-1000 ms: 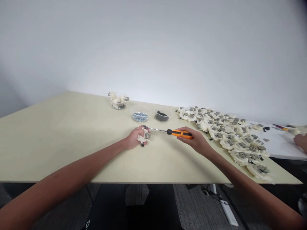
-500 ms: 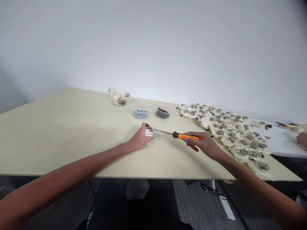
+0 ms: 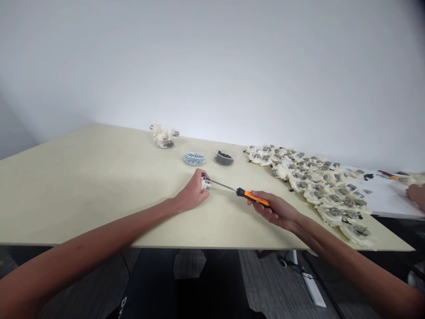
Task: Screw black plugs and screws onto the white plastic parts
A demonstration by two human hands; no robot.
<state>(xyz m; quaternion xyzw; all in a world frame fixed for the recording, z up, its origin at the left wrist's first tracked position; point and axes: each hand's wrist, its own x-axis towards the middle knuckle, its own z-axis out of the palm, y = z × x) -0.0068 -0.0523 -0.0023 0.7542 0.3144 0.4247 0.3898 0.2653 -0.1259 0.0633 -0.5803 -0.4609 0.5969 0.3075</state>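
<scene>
My left hand [image 3: 191, 193] is closed around a small white plastic part [image 3: 206, 183] with a grey metal piece and a black bit at its top. Held in my right hand [image 3: 276, 210] is a screwdriver [image 3: 247, 194] with an orange and black handle. Its shaft slants up to the left, and the tip meets the part near the black bit; the exact contact is too small to make out. Behind my hands stand a clear bowl of small silvery pieces, probably screws [image 3: 194, 159], and a clear bowl of small black pieces [image 3: 224, 158].
Many similar white parts with grey metal pieces [image 3: 312, 177] spread over the table's right side. More white parts [image 3: 165, 134] are heaped on a container at the back left. At far right, another person's hand [image 3: 416, 195] is over a white surface, near a red-and-yellow tool [image 3: 389, 174].
My right hand has lowered and turned, tilting the screwdriver more steeply, with its handle lower. My left hand stays nearly in place with the white part. The other person's hand has shifted slightly left.
</scene>
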